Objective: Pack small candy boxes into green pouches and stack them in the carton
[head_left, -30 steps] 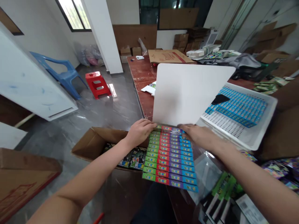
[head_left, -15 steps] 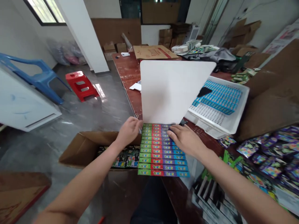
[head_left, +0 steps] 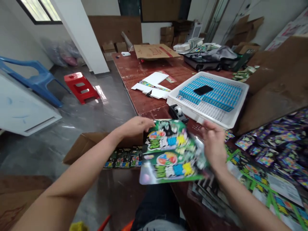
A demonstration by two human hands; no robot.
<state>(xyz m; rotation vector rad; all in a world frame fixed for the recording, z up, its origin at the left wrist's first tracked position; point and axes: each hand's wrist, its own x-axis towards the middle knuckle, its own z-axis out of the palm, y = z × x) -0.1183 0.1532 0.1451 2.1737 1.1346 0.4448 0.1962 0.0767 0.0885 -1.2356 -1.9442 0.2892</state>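
The box (head_left: 171,153), its lettering (head_left: 173,170) blurred, is gripped by the left hand (head_left: 136,125); the right hand (head_left: 214,146) is blurred, its grip unclear

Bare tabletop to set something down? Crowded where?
Red tabletop between the brown cardboard and white card pieces; also beyond the held printed pack, left of the black tape dispenser. Crowded: near right, with purple packets and green-black packs.
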